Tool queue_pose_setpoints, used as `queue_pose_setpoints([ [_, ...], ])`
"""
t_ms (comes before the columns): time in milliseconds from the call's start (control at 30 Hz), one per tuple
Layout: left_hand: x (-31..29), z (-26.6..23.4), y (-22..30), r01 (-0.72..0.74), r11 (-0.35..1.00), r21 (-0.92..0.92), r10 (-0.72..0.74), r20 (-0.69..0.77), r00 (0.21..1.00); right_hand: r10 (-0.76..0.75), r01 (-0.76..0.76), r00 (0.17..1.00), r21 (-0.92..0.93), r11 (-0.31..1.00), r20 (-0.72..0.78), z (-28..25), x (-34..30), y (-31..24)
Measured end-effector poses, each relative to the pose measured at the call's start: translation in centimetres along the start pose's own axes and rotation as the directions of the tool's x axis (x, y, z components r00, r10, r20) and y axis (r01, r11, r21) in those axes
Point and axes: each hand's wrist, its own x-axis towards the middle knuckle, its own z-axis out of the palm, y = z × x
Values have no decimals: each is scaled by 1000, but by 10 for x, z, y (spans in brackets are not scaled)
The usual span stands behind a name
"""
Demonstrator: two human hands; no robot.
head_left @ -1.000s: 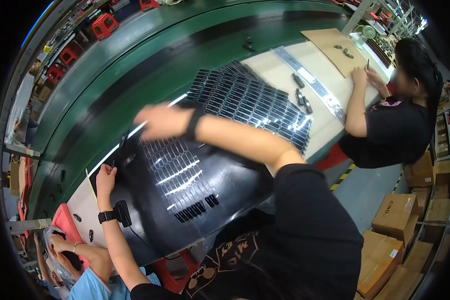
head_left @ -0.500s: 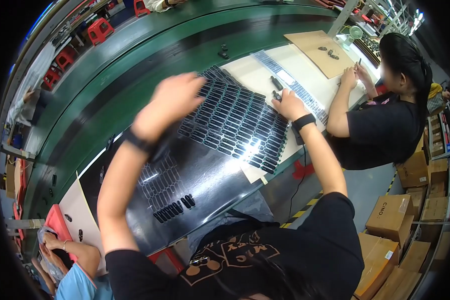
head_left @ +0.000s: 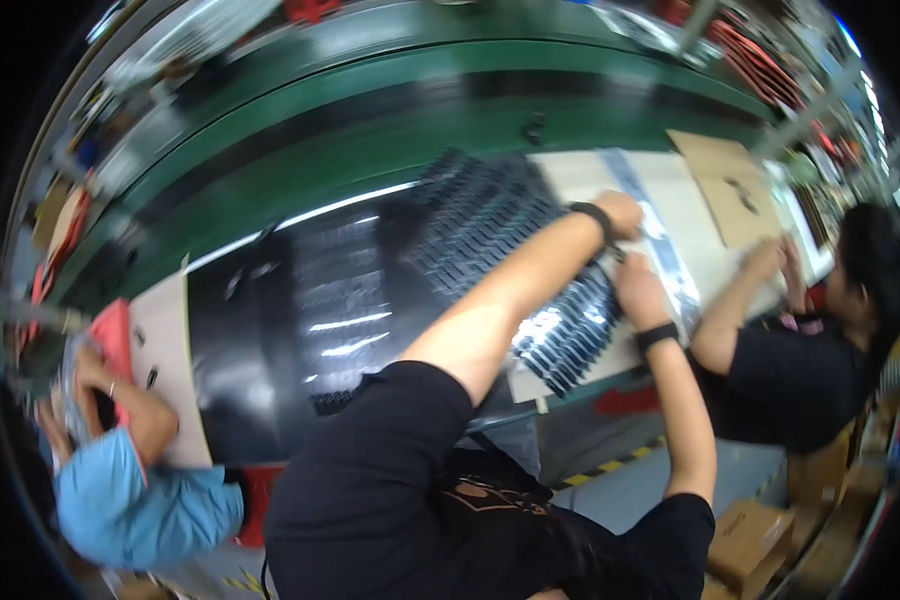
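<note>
Both of my arms reach to the right over the table, and my hands come close together beside a large sheet of dark oblong pieces [head_left: 490, 235]. My right hand [head_left: 642, 292] has its fingers bent round a small black part [head_left: 618, 254], blurred by motion. Just beyond it is my left hand [head_left: 618, 212], its fingers turned away and smeared, so its grip does not show. The sheet's right part runs beneath my left forearm. A clear strip with a blue-grey pattern [head_left: 660, 240] lies to the right of my hands.
A glossy black mat [head_left: 245, 330] covers the table's left, with small black pieces [head_left: 332, 402] near its front edge. A brown board [head_left: 722, 190] lies far right, before a co-worker in black [head_left: 800, 350]. Another in blue [head_left: 145, 495] sits left. Beyond runs a green conveyor [head_left: 370, 140].
The view has swung, shifting the table within it. My left hand has moved right, from above the sheet's left part to beside my right hand. The right hand has come away from the table strip's edge.
</note>
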Motion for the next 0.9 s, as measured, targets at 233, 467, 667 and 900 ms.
queue_pose_setpoints([
  [233, -147, -141, 41, -87, 954, 287, 107, -57, 993, -16, 20, 998, -63, 998, 65, -9, -9, 31],
  [467, -390, -181, -40, 449, 850, 275, -287, -474, 833, 70, -49, 995, -255, 966, 75, -5, -5, 29],
  [667, -510, -109, -143, 750, 654, 105, -697, -303, 650, 148, -112, 982, -276, 955, 114, -5, -2, 15],
  [900, -516, -77, -171, 790, 613, 18, -745, -318, 586, -158, 150, 986, -144, 978, -45, -41, 63, 4],
])
